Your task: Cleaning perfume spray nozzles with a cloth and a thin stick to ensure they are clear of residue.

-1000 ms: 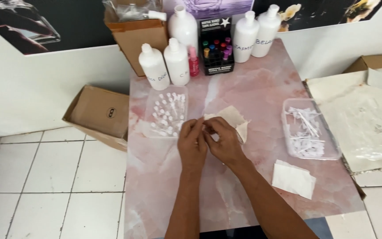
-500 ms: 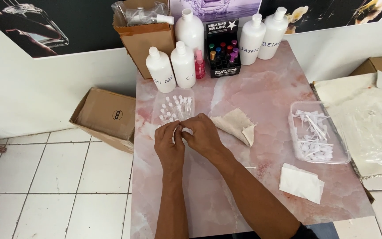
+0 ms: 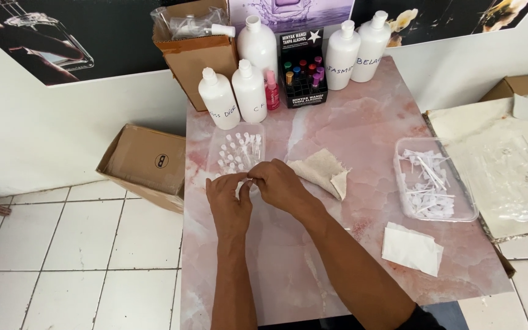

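Both hands met over a tiny white piece at the table's left edge.

I saw my left hand [image 3: 230,205] and right hand [image 3: 278,183] pinched fingertip to fingertip on a small white piece [image 3: 244,181], too small to tell its long axis. It sat just below the clear tray of small vials [image 3: 236,150], nearer my left hand; the beige cloth [image 3: 319,172] lay just beside my right on the pink marble table [image 3: 362,122].

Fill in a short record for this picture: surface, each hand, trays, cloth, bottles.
Surface: pink marble table
Left hand: pinching a small white piece with the other hand
Right hand: fingertips on the same piece
Left tray: clear, with small white vials
Right tray: clear, with white sprayer tubes
Cloth: beige, beside the right hand
Bottles: white, at the table's back
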